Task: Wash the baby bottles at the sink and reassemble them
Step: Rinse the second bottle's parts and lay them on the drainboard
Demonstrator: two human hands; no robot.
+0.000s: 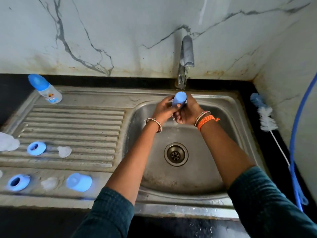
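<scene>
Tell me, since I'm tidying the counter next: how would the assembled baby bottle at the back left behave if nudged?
The assembled bottle looks clear, empty plastic, so it is probably light and slides easily. It stands tall and narrow on the steel drainboard, so a high push would likely tip it. Once down, its round body would probably roll.

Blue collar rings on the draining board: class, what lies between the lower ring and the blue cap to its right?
In the head view, a clear teat lies between the lower ring and the blue cap, resting on the draining board.
</scene>
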